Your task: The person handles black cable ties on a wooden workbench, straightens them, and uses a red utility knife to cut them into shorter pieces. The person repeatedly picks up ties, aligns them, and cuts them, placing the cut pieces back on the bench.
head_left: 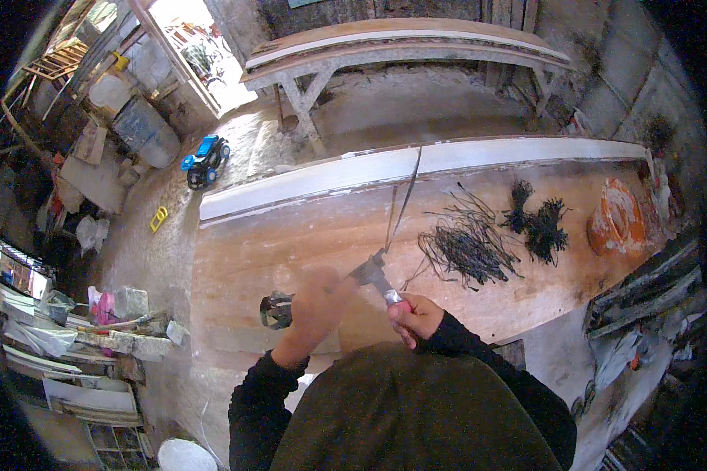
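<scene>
My right hand (416,318) is closed round the red handle of a grey metal hand tool (375,275) with a broad flat head. From the tool's head, a thin dark strand (404,200) stretches away over the table; I cannot tell whether they touch. My left hand (320,302) is smeared by motion close to the left side of that head, its fingers unreadable. Just left of this hand lies a small black and beige object (276,310). To the right, a loose heap of dark strands (467,247) spreads on the wooden table (259,235).
Two tied dark bundles (543,228) and an orange, white-smeared container (617,216) stand on the table's right. A long white board (314,184) edges its far side. Beyond are a bench (408,47) and a blue-black toy truck (207,161). Scrap boards (86,392) lie left.
</scene>
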`<state>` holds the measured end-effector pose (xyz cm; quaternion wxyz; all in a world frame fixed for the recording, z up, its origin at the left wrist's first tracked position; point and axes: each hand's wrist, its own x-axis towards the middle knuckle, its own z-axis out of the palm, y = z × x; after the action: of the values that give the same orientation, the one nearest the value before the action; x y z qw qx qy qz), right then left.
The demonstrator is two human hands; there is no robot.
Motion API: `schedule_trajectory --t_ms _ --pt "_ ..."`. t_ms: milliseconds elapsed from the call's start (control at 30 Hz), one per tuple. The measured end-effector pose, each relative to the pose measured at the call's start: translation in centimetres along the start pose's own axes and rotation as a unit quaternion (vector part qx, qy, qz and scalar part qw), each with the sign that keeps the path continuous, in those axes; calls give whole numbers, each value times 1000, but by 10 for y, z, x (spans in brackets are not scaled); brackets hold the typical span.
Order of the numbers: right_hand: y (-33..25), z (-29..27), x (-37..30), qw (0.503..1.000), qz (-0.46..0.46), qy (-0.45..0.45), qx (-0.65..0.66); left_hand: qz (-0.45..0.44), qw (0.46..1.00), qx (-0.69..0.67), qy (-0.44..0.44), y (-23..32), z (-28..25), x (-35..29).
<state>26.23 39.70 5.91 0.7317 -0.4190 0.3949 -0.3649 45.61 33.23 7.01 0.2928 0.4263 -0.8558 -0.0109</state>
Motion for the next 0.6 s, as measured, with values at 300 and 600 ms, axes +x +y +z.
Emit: schedule_trajectory --t_ms 300,600 --pt "0 7 5 997 -9 80 2 62 998 -18 -17 15 -1 3" --pt "-4 5 -1 996 33 66 -48 128 984 24 -121 2 -14 5"
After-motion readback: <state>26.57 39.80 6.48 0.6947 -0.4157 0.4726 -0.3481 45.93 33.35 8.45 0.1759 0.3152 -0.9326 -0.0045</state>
